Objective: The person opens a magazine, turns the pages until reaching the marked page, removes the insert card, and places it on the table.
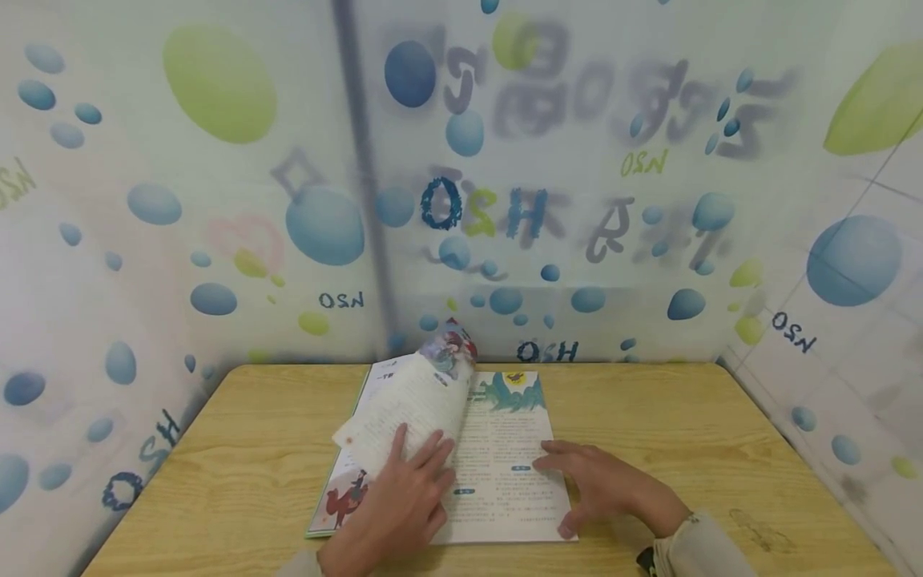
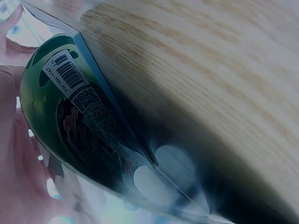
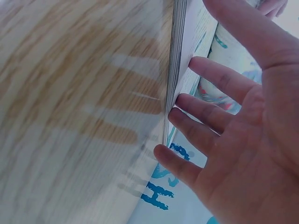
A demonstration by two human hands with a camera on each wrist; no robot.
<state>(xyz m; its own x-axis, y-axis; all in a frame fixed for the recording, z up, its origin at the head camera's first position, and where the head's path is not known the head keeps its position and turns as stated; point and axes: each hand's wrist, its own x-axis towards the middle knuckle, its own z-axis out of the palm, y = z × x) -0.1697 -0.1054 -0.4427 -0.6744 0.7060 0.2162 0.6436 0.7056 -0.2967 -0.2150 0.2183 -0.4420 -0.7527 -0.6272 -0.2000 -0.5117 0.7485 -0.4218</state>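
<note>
A magazine (image 1: 515, 481) lies spread on the table, its right page filled with print and a green drawing at the top. Over its left half, a page (image 1: 404, 401) bends up and curls toward the middle. My left hand (image 1: 407, 489) presses on this page with fingers extended. In the left wrist view, the back cover (image 2: 44, 105) with its barcode bows off the wood beside the left hand (image 2: 18, 149). My right hand (image 1: 602, 481) is at the magazine's right edge, fingers spread. The right wrist view has its fingertips touching the page edges (image 3: 175, 60).
The wooden table (image 1: 238, 449) ends at the back against a pale curtain (image 1: 577, 144) printed with drops and bubbles. Curtain walls also close in the left and right sides. A dark scribble (image 1: 760, 529) marks the table at the right front.
</note>
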